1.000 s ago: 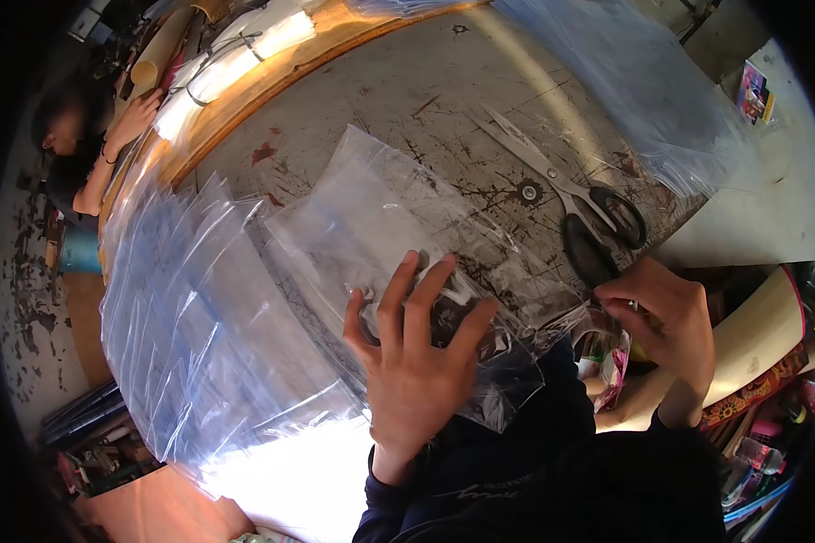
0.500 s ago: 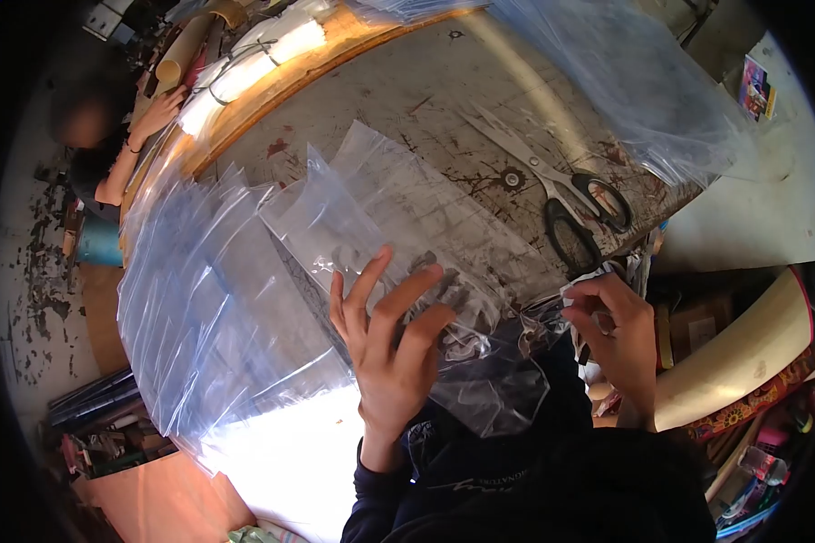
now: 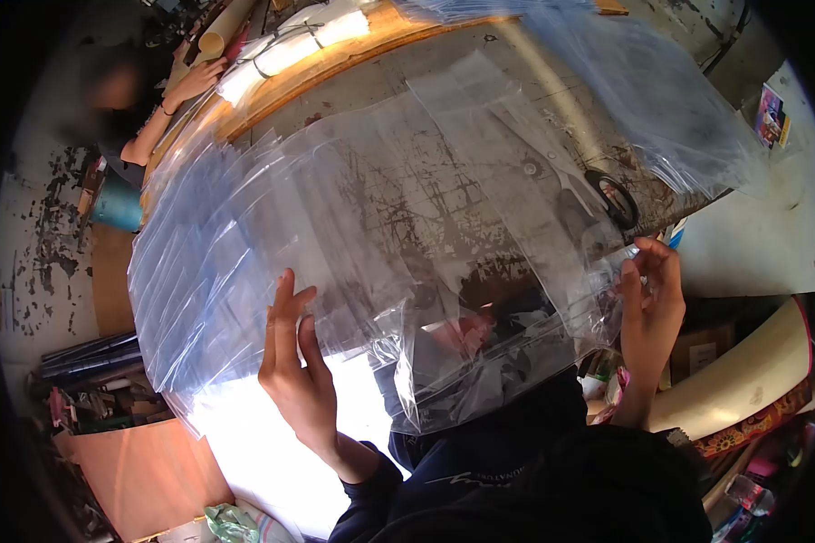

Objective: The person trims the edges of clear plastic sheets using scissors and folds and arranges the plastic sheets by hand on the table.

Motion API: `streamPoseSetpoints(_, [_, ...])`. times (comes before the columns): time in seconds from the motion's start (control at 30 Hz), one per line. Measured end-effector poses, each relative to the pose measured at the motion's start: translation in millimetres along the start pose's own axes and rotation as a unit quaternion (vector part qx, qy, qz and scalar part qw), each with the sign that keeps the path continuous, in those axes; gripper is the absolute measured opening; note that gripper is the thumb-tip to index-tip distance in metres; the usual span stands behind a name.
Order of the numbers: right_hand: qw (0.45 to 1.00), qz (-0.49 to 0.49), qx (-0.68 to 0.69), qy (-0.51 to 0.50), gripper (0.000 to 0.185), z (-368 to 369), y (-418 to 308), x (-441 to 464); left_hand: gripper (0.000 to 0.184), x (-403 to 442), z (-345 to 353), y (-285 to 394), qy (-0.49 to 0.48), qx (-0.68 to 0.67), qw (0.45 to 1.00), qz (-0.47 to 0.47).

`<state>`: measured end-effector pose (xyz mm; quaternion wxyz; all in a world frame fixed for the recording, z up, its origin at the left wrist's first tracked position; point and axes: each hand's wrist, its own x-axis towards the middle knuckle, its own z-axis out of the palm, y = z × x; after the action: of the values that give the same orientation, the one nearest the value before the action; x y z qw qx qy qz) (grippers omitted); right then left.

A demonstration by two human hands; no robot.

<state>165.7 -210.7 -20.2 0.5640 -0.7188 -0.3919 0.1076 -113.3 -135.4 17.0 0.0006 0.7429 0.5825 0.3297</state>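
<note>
A clear plastic sheet (image 3: 444, 226) lies spread across the scratched table, its near edge hanging over my lap. My right hand (image 3: 650, 294) pinches its right corner between thumb and fingers. On the left, my left hand (image 3: 297, 362) is raised at the sheet's near left part, fingers apart, beside a fanned pile of bluish plastic sheets (image 3: 199, 262). Scissors with black handles (image 3: 614, 199) lie near the right table edge, their blades seen through the clear plastic.
Another stack of clear plastic (image 3: 652, 109) lies at the back right. At the far left, a person's arm (image 3: 167, 109) rests near a tied bundle (image 3: 312, 45). Rolled material (image 3: 743, 380) stands at the lower right, and an orange-brown board (image 3: 149, 471) at the lower left.
The clear plastic has spread out rightward over the scissors' blades. My left hand has moved left, away from the middle of the plastic. My right hand has risen slightly to the right with the corner.
</note>
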Motion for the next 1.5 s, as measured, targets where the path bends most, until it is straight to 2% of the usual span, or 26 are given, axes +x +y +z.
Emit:
streamPoseSetpoints(0.03, [0.992, -0.080, -0.090, 0.026, 0.015, 1.7, 1.6, -1.7, 0.020, -1.4, -1.4, -0.1, -0.009, -0.022, 1.000, -0.011])
streamPoseSetpoints(0.07, [0.984, -0.122, -0.129, 0.030, 0.024, -1.6, 0.3, -4.1, 0.036, -5.2, -3.0, 0.9, -0.012, -0.041, 0.999, -0.026])
streamPoseSetpoints(0.1, [0.983, -0.120, -0.133, 0.028, 0.024, -5.2, -4.6, -8.2, 0.036, -9.1, -0.7, 0.4, -0.016, -0.043, 0.999, -0.029])
streamPoseSetpoints(0.17, [0.958, -0.231, -0.172, 0.000, 0.038, -12.1, -16.9, -17.6, 0.062, -17.3, 6.3, 0.3, 0.049, -0.160, 0.986, 0.015])
streamPoseSetpoints(0.2, [0.943, -0.278, -0.176, -0.052, 0.048, -15.9, -18.4, -19.4, 0.088, -23.0, 3.3, 6.6, 0.015, -0.183, 0.981, -0.058])
streamPoseSetpoints(0.23, [0.943, -0.276, -0.180, -0.053, 0.048, -16.3, -22.0, -21.6, 0.088, -30.6, 5.4, 10.8, 0.012, -0.185, 0.981, -0.059])
streamPoseSetpoints(0.33, [0.926, -0.270, -0.166, -0.203, 0.049, -13.6, -28.6, -26.2, 0.110, -60.1, 13.1, 31.5, 0.102, -0.309, 0.936, -0.135])
streamPoseSetpoints(0.37, [0.926, -0.267, -0.169, -0.205, 0.049, -12.3, -26.9, -26.9, 0.106, -75.5, 16.8, 35.1, 0.122, -0.316, 0.931, -0.134])
streamPoseSetpoints(0.4, [0.921, -0.277, -0.188, -0.197, 0.047, -9.8, -23.9, -28.2, 0.094, -90.9, 27.0, 27.5, 0.150, -0.329, 0.931, -0.047])
streamPoseSetpoints(0.43, [0.916, -0.288, -0.206, -0.188, 0.045, -7.5, -21.4, -28.5, 0.094, -97.9, 27.4, 27.1, 0.150, -0.329, 0.931, -0.048])
streamPoseSetpoints(0.6, [0.897, -0.333, -0.233, -0.173, 0.037, -2.2, -13.4, -22.1, 0.075, -115.3, 28.6, 28.3, -0.046, -0.263, 0.958, -0.104])
streamPoseSetpoints(0.77, [0.919, -0.334, -0.181, -0.109, 0.026, -7.5, -6.9, -19.0, 0.053, -100.0, 21.4, 38.2, -0.074, -0.331, 0.931, -0.137])
streamPoseSetpoints(0.83, [0.978, -0.157, -0.138, -0.018, 0.015, -12.1, -3.2, -22.2, 0.057, -98.1, 14.7, 44.0, -0.104, -0.459, 0.847, -0.246])
streamPoseSetpoints(0.87, [0.990, -0.114, -0.079, 0.011, 0.016, -13.5, -5.1, -18.1, 0.053, -98.4, 12.0, 42.3, -0.118, -0.485, 0.822, -0.276])
streamPoseSetpoints(0.9, [0.997, 0.013, 0.056, 0.046, 0.019, -12.3, -12.5, -15.5, 0.053, -98.5, 11.8, 41.7, -0.114, -0.484, 0.822, -0.277])
streamPoseSetpoints(0.97, [0.993, 0.033, 0.116, 0.015, 0.018, -22.4, -0.2, -6.1, 0.047, -99.7, 11.4, 40.7, -0.143, -0.605, 0.738, -0.265])
streamPoseSetpoints(1.03, [0.994, 0.031, 0.099, -0.015, 0.018, -23.6, 4.6, -2.9, 0.048, -101.8, 12.5, 42.6, -0.110, -0.626, 0.714, -0.292])
streamPoseSetpoints(1.1, [0.995, 0.028, 0.080, -0.044, 0.019, -22.0, 5.2, -2.4, 0.051, -103.1, 8.3, 35.6, -0.189, -0.703, 0.624, -0.284])
streamPoseSetpoints(1.13, [0.991, 0.059, 0.109, -0.056, 0.019, -20.6, 4.9, -2.5, 0.051, -101.2, 7.0, 36.8, -0.186, -0.703, 0.625, -0.284])
streamPoseSetpoints(1.17, [0.984, 0.088, 0.138, -0.068, 0.019, -18.9, 5.2, -1.4, 0.046, -96.3, 6.1, 39.9, -0.191, -0.679, 0.653, -0.276])
streamPoseSetpoints(1.23, [0.982, 0.100, 0.138, -0.079, 0.021, -20.8, 0.4, 0.6, 0.041, -92.1, 2.8, 40.6, -0.195, -0.654, 0.681, -0.267])
streamPoseSetpoints(1.3, [0.981, 0.112, 0.136, -0.087, 0.022, -22.6, -0.4, 2.6, 0.024, -89.4, -0.9, 37.2, -0.180, -0.443, 0.863, -0.164])
streamPoseSetpoints(1.33, [0.980, 0.114, 0.133, -0.096, 0.023, -23.3, 1.4, 3.6, 0.024, -85.0, -1.7, 38.7, -0.180, -0.444, 0.863, -0.163])
streamPoseSetpoints(1.4, [0.979, 0.114, 0.130, -0.104, 0.023, -22.1, 3.8, 2.9, 0.018, -72.9, -2.1, 43.1, -0.126, -0.361, 0.919, -0.093])
streamPoseSetpoints(1.43, [0.978, 0.121, 0.135, -0.107, 0.021, -20.6, 4.4, 1.1, 0.018, -73.8, -1.1, 44.7, -0.126, -0.362, 0.919, -0.092])
streamPoseSetpoints(1.5, [0.976, 0.127, 0.141, -0.109, 0.019, -19.6, 4.1, 0.8, 0.026, -77.1, 1.8, 49.0, -0.070, -0.288, 0.955, -0.015])
